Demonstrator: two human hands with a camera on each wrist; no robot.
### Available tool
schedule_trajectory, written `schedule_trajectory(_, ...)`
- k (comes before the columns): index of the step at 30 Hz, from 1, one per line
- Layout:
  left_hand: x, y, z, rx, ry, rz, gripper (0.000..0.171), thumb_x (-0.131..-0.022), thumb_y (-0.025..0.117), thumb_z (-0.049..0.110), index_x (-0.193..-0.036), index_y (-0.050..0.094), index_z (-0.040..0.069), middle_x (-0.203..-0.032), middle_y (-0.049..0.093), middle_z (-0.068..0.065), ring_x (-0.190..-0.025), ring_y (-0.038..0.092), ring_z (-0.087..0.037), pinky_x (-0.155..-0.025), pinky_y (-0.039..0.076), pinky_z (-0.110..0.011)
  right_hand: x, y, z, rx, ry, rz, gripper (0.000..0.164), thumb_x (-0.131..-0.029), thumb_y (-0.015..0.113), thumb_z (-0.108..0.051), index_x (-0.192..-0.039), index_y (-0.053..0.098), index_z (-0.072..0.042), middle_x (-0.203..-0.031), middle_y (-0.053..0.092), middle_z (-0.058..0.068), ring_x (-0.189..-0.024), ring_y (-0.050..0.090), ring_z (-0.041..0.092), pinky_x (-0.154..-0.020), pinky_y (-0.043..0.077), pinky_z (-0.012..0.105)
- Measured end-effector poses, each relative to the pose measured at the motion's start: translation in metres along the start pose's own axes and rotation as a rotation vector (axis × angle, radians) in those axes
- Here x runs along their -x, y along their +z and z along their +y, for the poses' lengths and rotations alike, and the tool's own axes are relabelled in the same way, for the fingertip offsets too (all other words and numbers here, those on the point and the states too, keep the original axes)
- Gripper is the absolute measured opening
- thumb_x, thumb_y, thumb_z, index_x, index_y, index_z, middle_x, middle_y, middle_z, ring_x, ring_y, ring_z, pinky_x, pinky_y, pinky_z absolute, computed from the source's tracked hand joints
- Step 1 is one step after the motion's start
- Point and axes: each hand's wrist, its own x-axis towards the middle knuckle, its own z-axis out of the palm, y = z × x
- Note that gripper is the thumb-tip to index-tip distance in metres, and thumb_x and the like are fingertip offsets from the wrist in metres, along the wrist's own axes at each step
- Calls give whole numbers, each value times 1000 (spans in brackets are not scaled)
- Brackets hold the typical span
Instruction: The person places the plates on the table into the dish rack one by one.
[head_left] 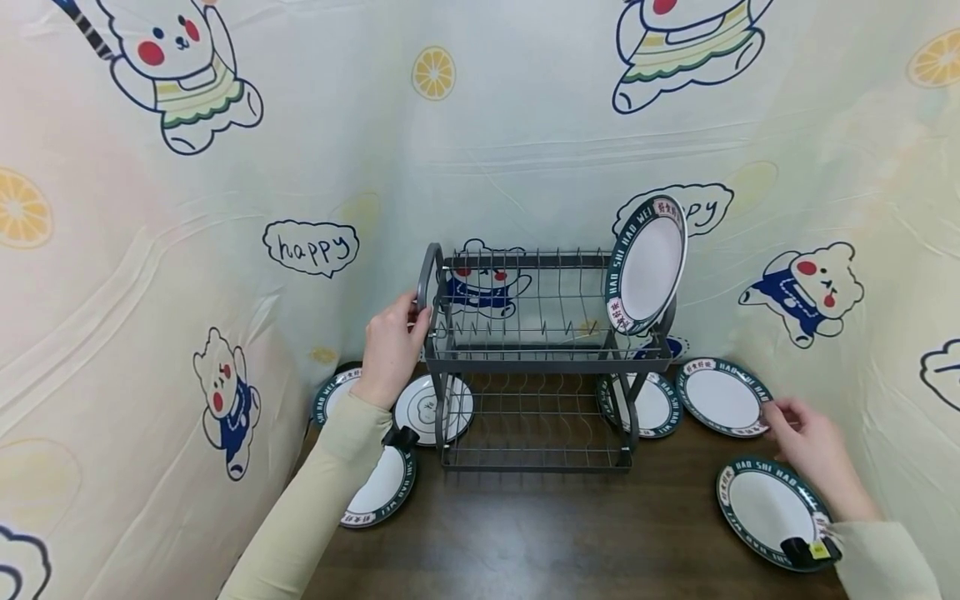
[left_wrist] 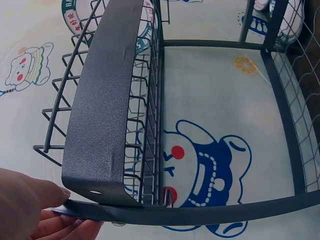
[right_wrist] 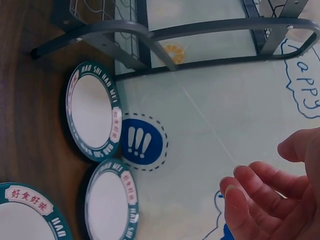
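Observation:
A dark two-tier dish rack stands on the brown table. My left hand grips its left side frame; in the left wrist view the thumb and fingers lie on either side of the grey frame bar. One white plate with a green lettered rim stands upright at the right end of the upper tier. My right hand is nearest a plate lying right of the rack. In the right wrist view that right hand has parted, loosely bent fingers with nothing between them.
Another plate lies in front at the right, partly under the right wrist. One more plate sits behind the rack's right leg. At the left lie an upturned plate and green-rimmed plates. A printed cloth hangs behind.

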Motion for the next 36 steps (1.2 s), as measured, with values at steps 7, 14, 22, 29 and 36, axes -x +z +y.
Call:
schedule_trajectory(7,0,0,1,-2,-2,2,27,-104,64,10,-126,65,-6,-105,75,-22,-95,75,-34,-80,64,-45,9,1,14,6,42,-9,41,-112,44,-25,-122,57,12,-98,69,25,-68,58,-4,-53,57,30)
schedule_trajectory(14,0,0,0,-4,-2,1,25,-104,64,10,-124,65,-5,-105,75,-22,-95,75,-35,-81,64,-46,14,1,27,0,81,31,45,-111,45,-29,-121,59,13,-93,70,22,-66,58,-2,-52,56,28)
schedule_trajectory(22,0,1,-1,2,-9,2,25,-105,64,11,-124,65,-5,-105,74,-22,-96,75,-35,-81,64,-46,18,0,36,16,122,25,45,-112,42,-27,-119,59,14,-102,68,33,-67,58,-4,-52,56,29)
schedule_trajectory(29,0,2,-1,1,-10,5,24,-105,64,11,-124,65,-4,-105,74,-21,-96,75,-35,-81,64,-46,22,2,47,6,144,27,46,-112,41,-28,-119,58,14,-106,66,36,-66,57,-6,-52,57,30)
schedule_trajectory(36,1,2,0,-3,7,15,21,-104,64,8,-121,65,-4,-102,74,-20,-94,75,-35,-79,64,-46,28,4,56,17,177,25,48,-112,40,-28,-118,59,15,-104,67,35,-65,57,-6,-52,57,30)
